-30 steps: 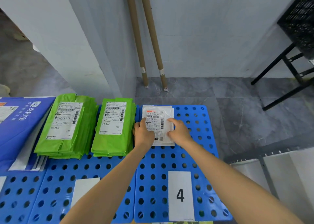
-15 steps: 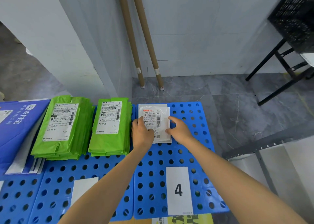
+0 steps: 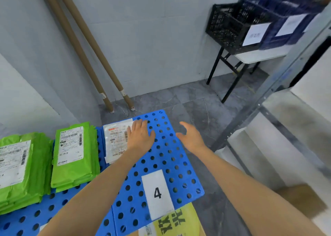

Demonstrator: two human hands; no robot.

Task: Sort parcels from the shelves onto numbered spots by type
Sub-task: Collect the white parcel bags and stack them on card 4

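Nearest to us, a yellow parcel (image 3: 176, 223) with black print pokes out from under the near edge of the blue perforated panel (image 3: 180, 173). Just beyond it a white label marked 4 (image 3: 157, 192) lies on the panel by that near edge.

Farther up the panel we see both hands. The left hand (image 3: 140, 137) lies flat with its fingers straight and together. Its fingertips rest on the right edge of the white parcel (image 3: 116, 139), and it grips nothing. The right hand (image 3: 192, 138) is at the panel's right edge, fingers spread and relaxed, holding nothing. We cannot tell whether it touches the panel.

The white parcel sits label-up in the panel's far left corner. Left of it, on the adjoining blue panel, stand a stack of green parcels (image 3: 75, 157) and a second green stack (image 3: 16, 169) beyond that.

At the far wall two cardboard tubes (image 3: 86, 49) lean upright. To the right, a black crate (image 3: 231, 26) rests on a folding table.
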